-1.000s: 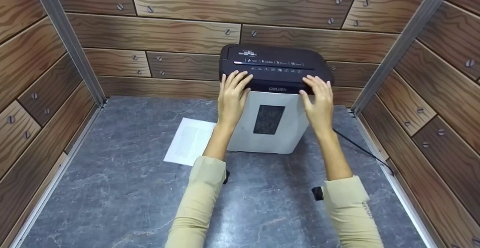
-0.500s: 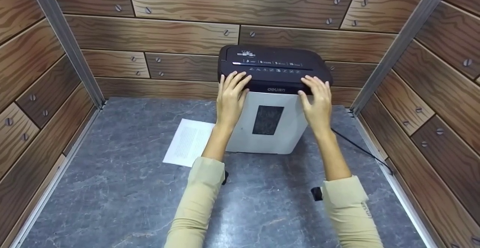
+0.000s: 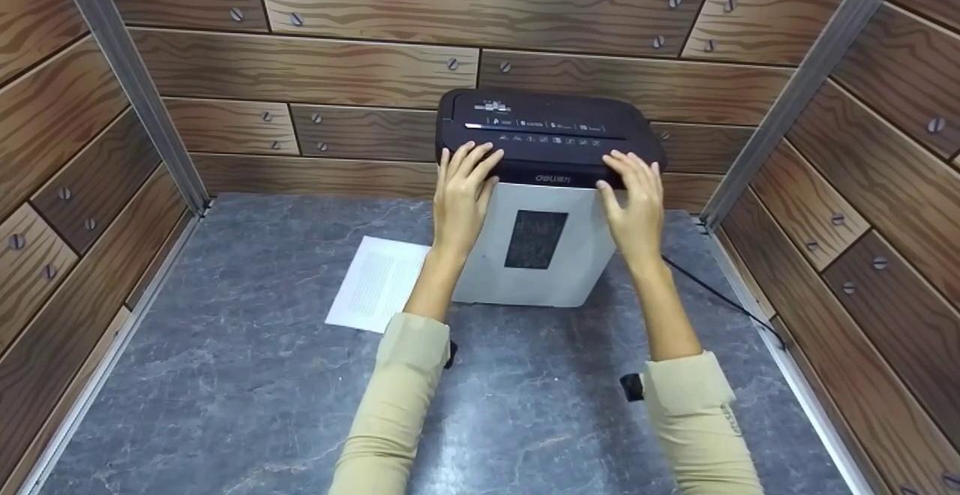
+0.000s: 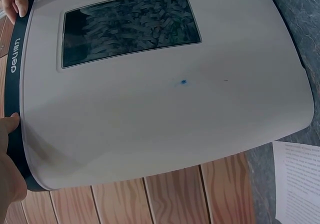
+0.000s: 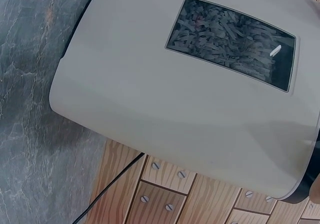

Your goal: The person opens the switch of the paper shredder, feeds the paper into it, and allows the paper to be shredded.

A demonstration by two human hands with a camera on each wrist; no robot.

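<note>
A paper shredder with a black top and a pale grey bin stands upright near the back wall. My left hand holds the left part of the top's front edge, fingers bent over it and thumb on the front. Toward the right end, my right hand grips the same edge in a like way. Through the bin's window shredded paper shows in the right wrist view. The left wrist view has the left thumb on the black front band.
A printed sheet of paper lies on the grey marbled surface, left of the shredder and partly behind the left forearm. A black cord runs from behind the shredder toward the right wall. Wood-patterned walls enclose the back and sides.
</note>
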